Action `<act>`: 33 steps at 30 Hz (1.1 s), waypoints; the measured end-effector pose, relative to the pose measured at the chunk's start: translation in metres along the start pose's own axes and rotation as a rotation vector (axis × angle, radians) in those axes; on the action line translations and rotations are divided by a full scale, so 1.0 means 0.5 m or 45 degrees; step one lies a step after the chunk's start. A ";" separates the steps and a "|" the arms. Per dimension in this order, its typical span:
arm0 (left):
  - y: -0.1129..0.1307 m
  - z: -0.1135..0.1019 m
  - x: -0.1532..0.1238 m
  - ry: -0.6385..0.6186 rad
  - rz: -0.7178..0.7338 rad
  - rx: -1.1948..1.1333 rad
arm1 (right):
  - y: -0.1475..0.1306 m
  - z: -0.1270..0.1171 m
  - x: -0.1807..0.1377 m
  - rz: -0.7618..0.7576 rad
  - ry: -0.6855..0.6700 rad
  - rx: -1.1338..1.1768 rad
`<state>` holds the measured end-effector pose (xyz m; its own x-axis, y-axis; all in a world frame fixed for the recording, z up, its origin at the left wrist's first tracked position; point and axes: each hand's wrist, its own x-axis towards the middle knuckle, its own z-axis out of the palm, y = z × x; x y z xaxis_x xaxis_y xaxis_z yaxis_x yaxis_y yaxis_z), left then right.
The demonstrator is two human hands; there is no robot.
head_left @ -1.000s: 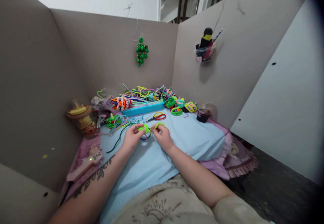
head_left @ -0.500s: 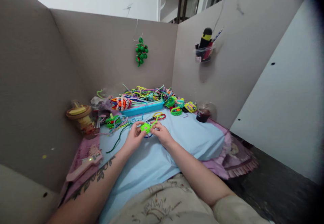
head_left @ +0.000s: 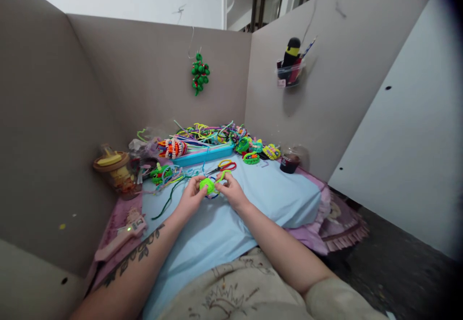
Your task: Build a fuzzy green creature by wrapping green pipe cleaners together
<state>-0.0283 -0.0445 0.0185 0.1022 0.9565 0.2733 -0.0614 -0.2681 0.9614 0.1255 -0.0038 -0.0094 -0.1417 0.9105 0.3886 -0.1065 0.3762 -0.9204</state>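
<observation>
My left hand (head_left: 192,195) is closed on the left side of a small lime-green pipe-cleaner piece (head_left: 207,186), its thumb on the near face. On the other side my right hand (head_left: 232,192) pinches a lime-green pipe cleaner (head_left: 224,173) whose loop sticks up above the fingers. A dark blue and pale edge shows under the piece; its exact shape is partly hidden by fingers. Just beyond the hands lie scissors (head_left: 227,165) with red and yellow handles. A dark green pipe cleaner (head_left: 167,204) trails on the cloth to the left.
Behind is a blue tray (head_left: 204,156) heaped with pipe cleaners. Finished pipe-cleaner figures (head_left: 251,158) sit at its right. A lidded cup (head_left: 117,170) and a pink glue gun (head_left: 125,235) are at left, a dark drink cup (head_left: 289,161) at right. Grey panels (head_left: 155,74) enclose the table.
The lime-green piece has turned slightly and dipped a little between my fingers. The loop by my right hand sits lower and closer to the fingers. The camera view has shifted slightly.
</observation>
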 end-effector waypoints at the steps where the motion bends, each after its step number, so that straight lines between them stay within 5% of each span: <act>1: 0.004 0.002 -0.001 -0.021 -0.019 -0.035 | 0.000 -0.001 0.000 -0.003 -0.009 0.015; 9: 0.022 0.002 -0.007 -0.054 -0.085 -0.103 | -0.001 -0.003 0.001 0.081 -0.114 0.148; 16: 0.010 -0.001 0.000 0.057 0.057 -0.019 | -0.007 -0.006 0.002 0.101 -0.243 0.296; 29: 0.021 0.003 -0.009 0.379 0.186 0.594 | -0.008 -0.003 0.002 -0.159 0.069 -0.015; 33: 0.027 0.011 -0.010 0.227 0.022 0.345 | -0.021 0.004 0.004 -0.215 0.140 -0.155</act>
<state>-0.0244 -0.0536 0.0304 -0.0732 0.9502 0.3031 0.2077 -0.2827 0.9365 0.1245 -0.0063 0.0009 -0.0233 0.8435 0.5366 0.0008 0.5368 -0.8437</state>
